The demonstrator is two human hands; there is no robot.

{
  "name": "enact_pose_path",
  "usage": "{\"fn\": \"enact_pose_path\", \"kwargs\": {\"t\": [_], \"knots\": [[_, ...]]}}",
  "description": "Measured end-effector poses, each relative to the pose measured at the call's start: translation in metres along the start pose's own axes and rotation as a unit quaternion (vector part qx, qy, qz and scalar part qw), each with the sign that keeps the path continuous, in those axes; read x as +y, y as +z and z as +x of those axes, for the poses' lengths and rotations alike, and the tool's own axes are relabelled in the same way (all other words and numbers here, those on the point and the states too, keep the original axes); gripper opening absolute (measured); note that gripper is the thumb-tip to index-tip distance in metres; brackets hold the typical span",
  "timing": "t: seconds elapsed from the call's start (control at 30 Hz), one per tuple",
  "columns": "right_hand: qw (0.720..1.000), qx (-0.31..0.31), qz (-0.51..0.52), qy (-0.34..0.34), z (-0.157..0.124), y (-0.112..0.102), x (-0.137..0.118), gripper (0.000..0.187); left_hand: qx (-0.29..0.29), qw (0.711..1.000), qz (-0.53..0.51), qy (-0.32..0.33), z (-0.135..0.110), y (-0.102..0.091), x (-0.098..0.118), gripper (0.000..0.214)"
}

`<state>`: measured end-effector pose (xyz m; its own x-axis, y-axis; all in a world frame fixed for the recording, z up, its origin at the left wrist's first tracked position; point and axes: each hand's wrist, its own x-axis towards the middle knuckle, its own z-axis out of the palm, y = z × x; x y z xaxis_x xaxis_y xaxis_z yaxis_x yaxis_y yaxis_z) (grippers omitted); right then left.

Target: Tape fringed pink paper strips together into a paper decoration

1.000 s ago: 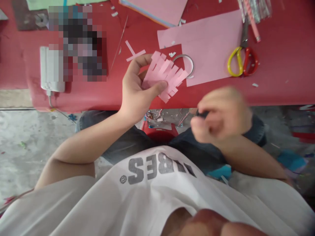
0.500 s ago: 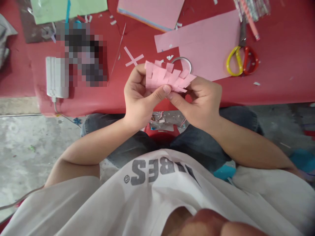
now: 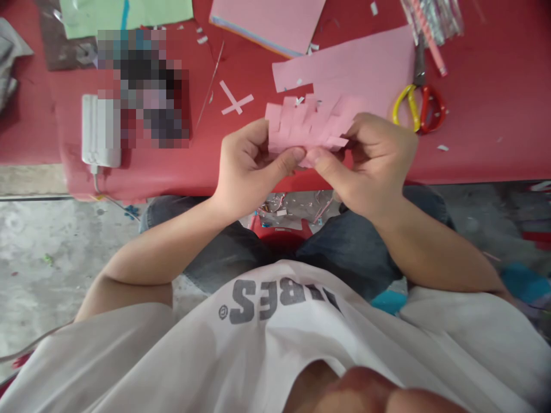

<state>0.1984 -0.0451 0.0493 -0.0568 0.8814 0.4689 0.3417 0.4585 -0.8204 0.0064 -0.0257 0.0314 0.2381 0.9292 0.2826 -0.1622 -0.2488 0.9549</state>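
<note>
Head view: a person sits at the near edge of a red-covered table top (image 3: 486, 137), with both bare hands held just over it. The left hand (image 3: 252, 169) and the right hand (image 3: 370, 163) pinch opposite ends of a pink paper piece cut into a fringe of narrow strips (image 3: 307, 129). Both thumbs press on its front near the lower edge, their tips just apart, while the curled fingers (image 3: 374, 129) stay behind the paper. The hands are not pressed together.

The fringed paper sits above the table top's near edge and overlaps the lower edge of a large flat pink paper sheet (image 3: 357, 63). Further right on the table top lie scissors with yellow and red plastic handles (image 3: 419, 109), beside the same sheet. Toward the far edge are a stack of pink paper (image 3: 267, 26) and a pale green sheet (image 3: 124, 8). Left of the hands are a small cross of pale pink paper strips (image 3: 235, 97) and a white plastic adapter with a cord (image 3: 101, 131). Next to the adapter, a pixelated object (image 3: 142, 86) is too obscured to identify. Small paper scraps are scattered across the table top.
</note>
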Motion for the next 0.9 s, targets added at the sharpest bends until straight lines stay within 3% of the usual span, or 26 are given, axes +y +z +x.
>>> {"fn": "enact_pose_path", "kwargs": {"t": [0.17,0.37,0.57,0.9], "knots": [[0.998,0.058,0.022,0.017,0.001,-0.009,-0.005,0.02,0.035,0.999,-0.003,-0.01,0.001,0.002,0.004,0.028],[0.997,0.055,-0.04,0.042,0.002,-0.011,-0.004,0.025,0.033,0.999,0.006,-0.002,-0.001,0.002,0.005,0.03],[0.999,0.05,-0.019,0.004,0.005,-0.014,-0.007,0.021,0.019,0.999,0.014,-0.022,-0.005,0.001,0.01,0.029],[0.998,0.028,-0.052,0.033,0.003,-0.017,-0.009,0.029,0.032,0.998,0.05,-0.014,-0.001,-0.003,0.007,0.036]]}}
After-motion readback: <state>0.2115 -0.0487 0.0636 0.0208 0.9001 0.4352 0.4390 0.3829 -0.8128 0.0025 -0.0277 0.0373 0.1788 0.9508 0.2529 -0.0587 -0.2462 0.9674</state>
